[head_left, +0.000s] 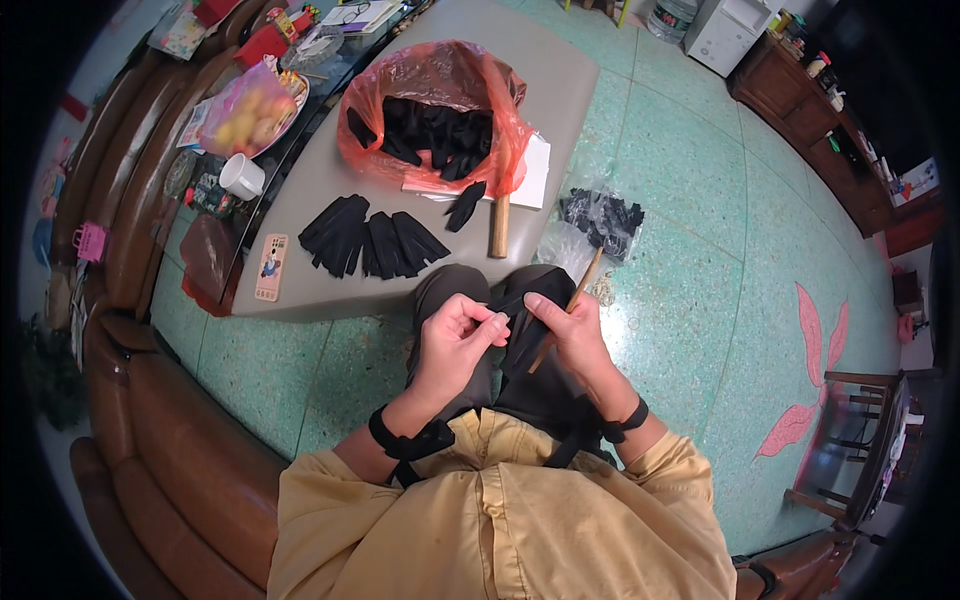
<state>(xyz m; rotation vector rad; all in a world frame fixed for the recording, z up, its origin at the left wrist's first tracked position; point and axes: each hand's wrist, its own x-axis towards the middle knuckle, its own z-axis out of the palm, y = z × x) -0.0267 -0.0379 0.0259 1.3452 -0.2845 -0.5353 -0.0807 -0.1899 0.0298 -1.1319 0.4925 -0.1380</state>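
Observation:
Over my lap, my left hand [455, 340] pinches one end of a small black fabric piece [516, 300] between thumb and fingers. My right hand [574, 332] grips the same piece under its thumb. A thin wooden stick [592, 270] also runs through the right hand, slanting up past the knuckles and out below the palm. Ahead on the grey bench, several black fabric pieces [370, 240] lie fanned in a row, and a loose one [466, 206] lies nearer the middle. Dark trousers partly blend with the held fabric.
A red plastic bag [375, 82] of black pieces stands open on the grey bench [545, 60]. By it are white sheets [537, 165] and a wooden handle [499, 232]. A phone [270, 268] and mug [242, 177] are left; a clear bag [575, 243] with black pieces is on the floor.

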